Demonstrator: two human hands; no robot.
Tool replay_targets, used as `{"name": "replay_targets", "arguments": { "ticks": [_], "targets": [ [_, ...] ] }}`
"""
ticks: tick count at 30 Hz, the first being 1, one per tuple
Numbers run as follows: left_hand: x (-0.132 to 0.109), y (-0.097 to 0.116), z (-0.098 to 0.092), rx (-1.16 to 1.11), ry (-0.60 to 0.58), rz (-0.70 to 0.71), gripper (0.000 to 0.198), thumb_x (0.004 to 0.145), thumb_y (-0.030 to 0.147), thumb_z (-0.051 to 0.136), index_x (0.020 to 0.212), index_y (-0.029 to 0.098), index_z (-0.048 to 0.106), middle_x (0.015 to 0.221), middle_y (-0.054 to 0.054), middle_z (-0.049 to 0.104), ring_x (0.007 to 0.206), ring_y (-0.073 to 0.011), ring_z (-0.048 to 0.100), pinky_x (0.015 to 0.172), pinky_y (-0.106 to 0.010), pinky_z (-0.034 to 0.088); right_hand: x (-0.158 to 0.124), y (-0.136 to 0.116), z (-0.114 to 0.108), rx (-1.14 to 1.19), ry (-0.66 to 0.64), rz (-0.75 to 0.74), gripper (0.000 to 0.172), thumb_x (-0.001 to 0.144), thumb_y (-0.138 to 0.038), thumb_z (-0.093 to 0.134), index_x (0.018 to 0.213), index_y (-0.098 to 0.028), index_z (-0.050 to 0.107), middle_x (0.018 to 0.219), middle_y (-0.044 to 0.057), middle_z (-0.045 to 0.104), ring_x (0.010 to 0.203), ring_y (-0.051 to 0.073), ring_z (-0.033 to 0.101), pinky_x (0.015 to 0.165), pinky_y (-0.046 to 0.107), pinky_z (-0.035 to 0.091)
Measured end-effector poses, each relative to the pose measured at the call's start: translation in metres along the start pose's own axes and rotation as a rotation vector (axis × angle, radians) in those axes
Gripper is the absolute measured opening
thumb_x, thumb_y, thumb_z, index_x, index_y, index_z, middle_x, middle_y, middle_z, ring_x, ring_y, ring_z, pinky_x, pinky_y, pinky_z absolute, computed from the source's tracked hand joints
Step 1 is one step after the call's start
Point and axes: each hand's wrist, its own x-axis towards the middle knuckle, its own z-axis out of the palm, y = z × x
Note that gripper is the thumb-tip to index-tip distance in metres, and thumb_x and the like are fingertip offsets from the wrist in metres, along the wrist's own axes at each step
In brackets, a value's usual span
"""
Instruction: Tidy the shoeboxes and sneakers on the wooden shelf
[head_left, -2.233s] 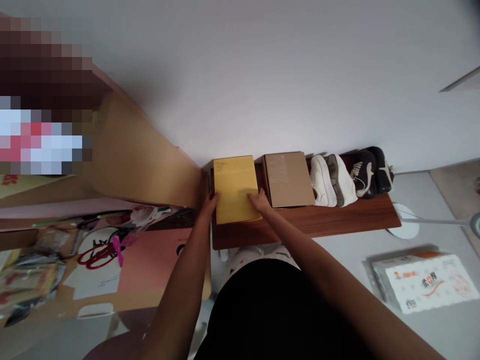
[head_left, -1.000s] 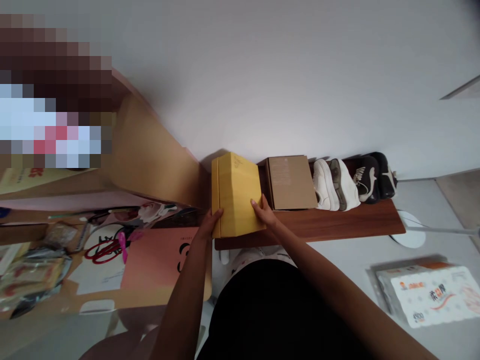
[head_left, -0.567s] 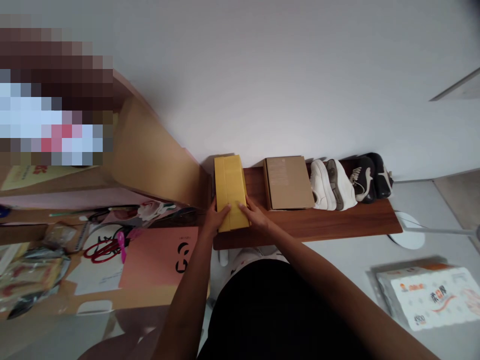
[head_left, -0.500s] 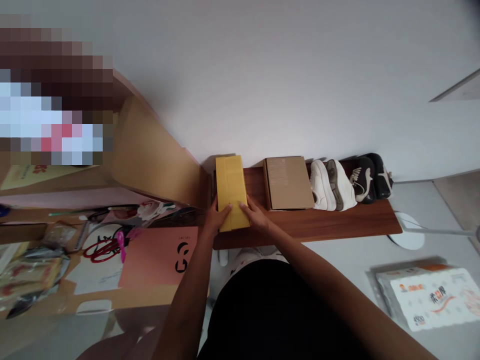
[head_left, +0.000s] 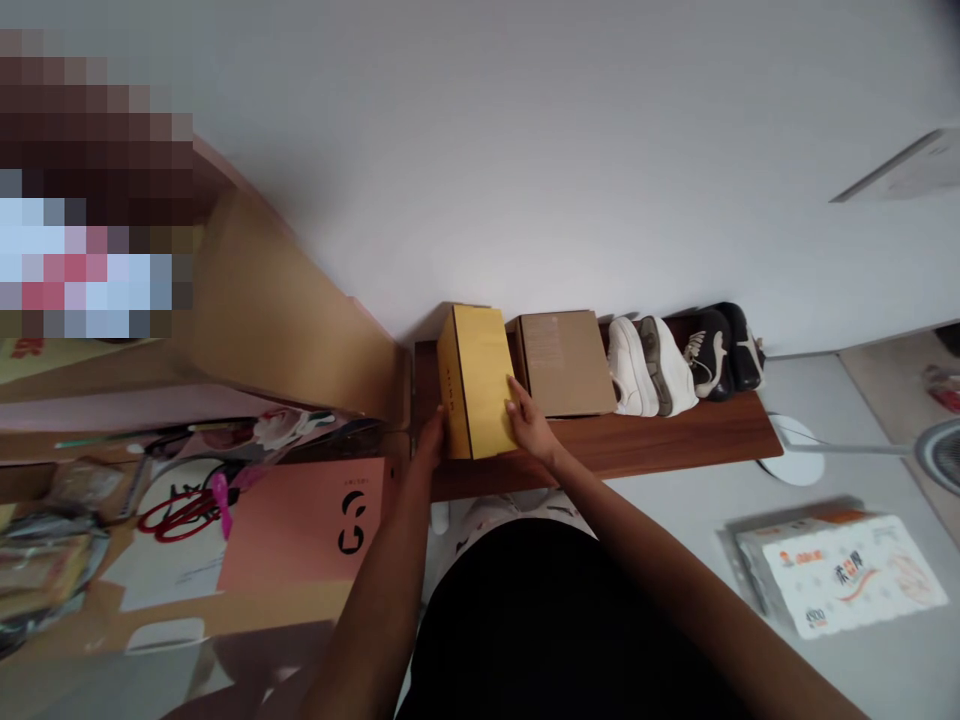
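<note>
A yellow box (head_left: 480, 375) stands on its narrow side at the left end of a low dark wooden shelf (head_left: 675, 440) against the white wall. My left hand (head_left: 433, 440) presses on the box's left face near the front corner. My right hand (head_left: 529, 420) lies on its right side, fingers closed against it. The box leans next to a brown cardboard box (head_left: 564, 362) that lies flat on the shelf.
White shoes (head_left: 646, 366) and dark shoes (head_left: 721, 348) line the shelf to the right. A large cardboard box (head_left: 285, 320), a pink sheet (head_left: 300, 525) and red scissors (head_left: 180, 510) crowd the left. A wrapped tissue pack (head_left: 840, 575) and a fan base (head_left: 796, 450) sit on the floor.
The yellow box, which lay flat, was lifted and turned onto its narrow side; it has now shifted right against the brown box, both hands staying on it.
</note>
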Motion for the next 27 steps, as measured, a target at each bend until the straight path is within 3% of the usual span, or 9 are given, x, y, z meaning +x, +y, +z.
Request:
{"name": "replay_targets", "arguments": {
  "ticks": [5,10,14,19,27],
  "targets": [
    [-0.009,-0.005,-0.003,-0.110,-0.077,-0.061,0.053,0.088,0.057,0.062,0.124,0.019,0.068,0.114,-0.014,0.074,0.111,-0.0263,0.069,0.095,-0.041,0.057,0.001,-0.003,-0.013,-0.077,0.033,0.044,0.077,0.093,-0.069,0.040,0.152,-0.020,0.043,0.156,0.012,0.044,0.147,0.024,0.036,0.123,0.042,0.025],
    [-0.017,0.003,-0.023,-0.119,0.000,-0.017,0.048,0.086,0.047,0.070,0.125,0.019,0.063,0.111,-0.013,0.075,0.099,-0.0220,0.073,0.088,-0.038,0.060,0.003,-0.012,-0.010,-0.121,0.015,0.240,0.089,0.083,-0.072,0.057,0.153,-0.021,0.040,0.154,0.011,0.045,0.147,0.028,0.036,0.124,0.045,0.023],
    [-0.019,0.010,-0.028,-0.093,0.106,0.005,0.046,0.084,0.042,0.074,0.123,0.020,0.065,0.103,-0.011,0.077,0.093,-0.0222,0.075,0.085,-0.038,0.062,0.009,-0.010,-0.004,-0.080,-0.023,0.314,0.098,0.072,-0.067,0.073,0.151,-0.018,0.043,0.151,0.013,0.049,0.145,0.032,0.039,0.122,0.047,0.027],
    [-0.018,0.017,-0.026,-0.043,0.186,0.059,0.049,0.083,0.036,0.076,0.128,0.020,0.065,0.099,-0.009,0.078,0.091,-0.0221,0.075,0.084,-0.038,0.062,0.016,0.004,0.005,0.074,-0.130,0.292,0.072,0.082,-0.056,0.068,0.141,-0.020,0.051,0.130,0.009,0.067,0.118,0.025,0.063,0.107,0.043,0.047],
    [-0.007,0.010,-0.023,0.025,0.235,0.119,0.055,0.079,0.035,0.079,0.130,0.018,0.064,0.102,-0.011,0.077,0.089,-0.0206,0.075,0.082,-0.036,0.060,0.027,0.035,0.012,-0.066,-0.076,0.375,0.054,0.085,-0.040,0.064,0.134,-0.018,0.055,0.124,0.009,0.070,0.113,0.024,0.065,0.106,0.046,0.046]
  ]
}}
